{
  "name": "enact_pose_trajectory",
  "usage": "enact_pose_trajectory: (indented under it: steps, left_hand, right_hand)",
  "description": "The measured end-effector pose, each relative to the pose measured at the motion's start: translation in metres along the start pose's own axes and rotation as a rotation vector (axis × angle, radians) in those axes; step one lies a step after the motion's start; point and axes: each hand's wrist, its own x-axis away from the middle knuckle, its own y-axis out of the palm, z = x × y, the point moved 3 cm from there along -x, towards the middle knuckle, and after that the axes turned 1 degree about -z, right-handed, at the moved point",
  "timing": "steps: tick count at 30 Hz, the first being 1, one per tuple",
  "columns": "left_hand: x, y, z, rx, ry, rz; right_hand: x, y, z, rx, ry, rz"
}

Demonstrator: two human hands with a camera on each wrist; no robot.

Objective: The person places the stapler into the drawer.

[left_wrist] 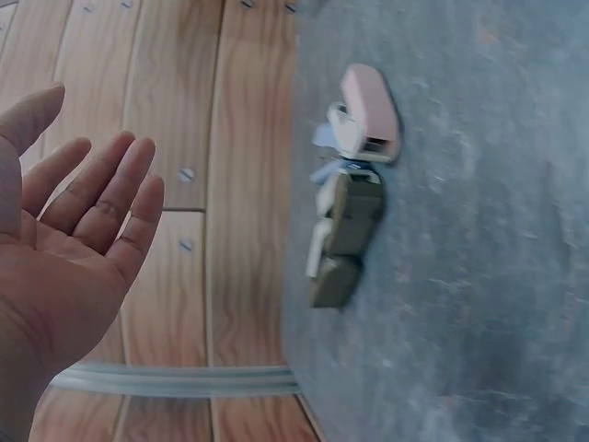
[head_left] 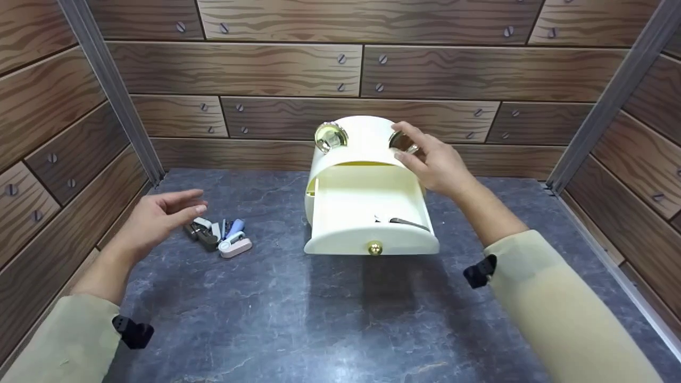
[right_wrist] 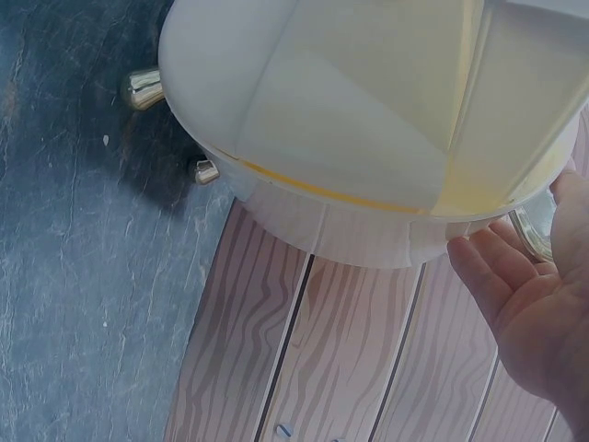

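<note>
A white drawer box (head_left: 367,127) with a rounded top stands on the table. Its drawer (head_left: 367,199) is pulled out toward me. A thin dark object (head_left: 409,223) lies inside, partly hidden by the drawer front. My right hand (head_left: 439,165) grips the box's upper right, its thumb and fingers around a gold bell-like knob (head_left: 403,142). Over the table on the left, my left hand (head_left: 154,218) holds nothing, fingers loosely extended. Beside it lies a cluster of small staplers: a pink-and-white one (head_left: 235,246), a blue one (head_left: 234,229) and a dark one (head_left: 206,236).
Another gold knob (head_left: 331,137) sits on the box's upper left, and a small gold pull (head_left: 375,248) is on the drawer front. Wood-patterned walls (head_left: 287,69) enclose the dark marbled table (head_left: 239,314) at the back and sides.
</note>
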Motion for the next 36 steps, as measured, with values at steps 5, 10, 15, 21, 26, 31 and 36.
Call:
enact_pose_trajectory:
  steps: [5, 10, 15, 21, 26, 31, 36]
  left_hand:
    - [0.007, 0.004, -0.021, 0.017, -0.053, -0.035]
    - [0.011, 0.011, -0.037, 0.066, -0.078, -0.044]
    - [0.014, 0.020, -0.049, 0.101, -0.097, -0.055]
    - [0.014, 0.033, -0.062, 0.052, -0.103, -0.093]
    - [0.011, 0.043, -0.068, -0.016, -0.094, -0.101]
    - [0.009, 0.049, -0.071, -0.056, -0.094, -0.112]
    - [0.006, 0.054, -0.073, -0.085, -0.095, -0.108]
  right_hand:
    - [0.000, 0.000, 0.000, 0.003, 0.000, 0.005]
    - [0.000, 0.000, 0.000, 0.005, 0.003, 0.005]
    - [0.000, 0.000, 0.000, 0.004, 0.011, 0.000]
    - [0.000, 0.000, 0.000, 0.004, 0.004, 0.005]
    - [0.000, 0.001, 0.000, -0.004, 0.007, 0.001]
    - [0.000, 0.001, 0.000, -0.001, 0.011, -0.006]
    - [0.000, 0.001, 0.001, 0.001, 0.009, -0.003]
